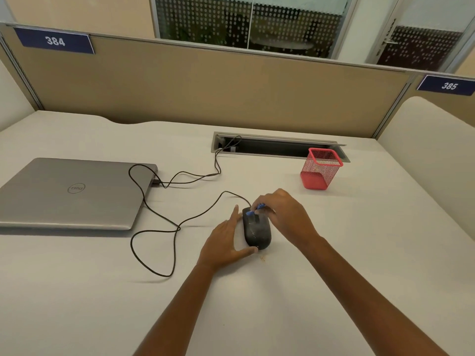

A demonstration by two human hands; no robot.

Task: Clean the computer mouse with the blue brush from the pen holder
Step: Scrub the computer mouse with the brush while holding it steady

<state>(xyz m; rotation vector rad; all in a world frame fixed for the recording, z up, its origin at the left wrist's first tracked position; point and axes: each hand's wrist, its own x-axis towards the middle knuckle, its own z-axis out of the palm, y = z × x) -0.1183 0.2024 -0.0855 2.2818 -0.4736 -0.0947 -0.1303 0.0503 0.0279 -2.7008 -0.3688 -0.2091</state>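
Desk (334, 265): pale, walled by a tan partition.
Laptop (74, 194): closed, left edge.
Pen holder (320, 168): red mesh, far right.
Mouse (257, 231): mid-desk, dusty, corded.
Left hand (226, 240): fingers apart, bracing the mouse's side.
Right hand (282, 214): pinched around the blue brush (253, 211), bristles at the buttons.
Technique, my judgement: short light strokes, hold the mouse steady.

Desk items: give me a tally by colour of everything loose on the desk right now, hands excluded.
Grey: 1, the closed laptop
Black: 1, the mouse with its cable
Blue: 1, the brush held in the right hand
Red: 1, the mesh pen holder
Total: 4
The left hand steadies the mouse.
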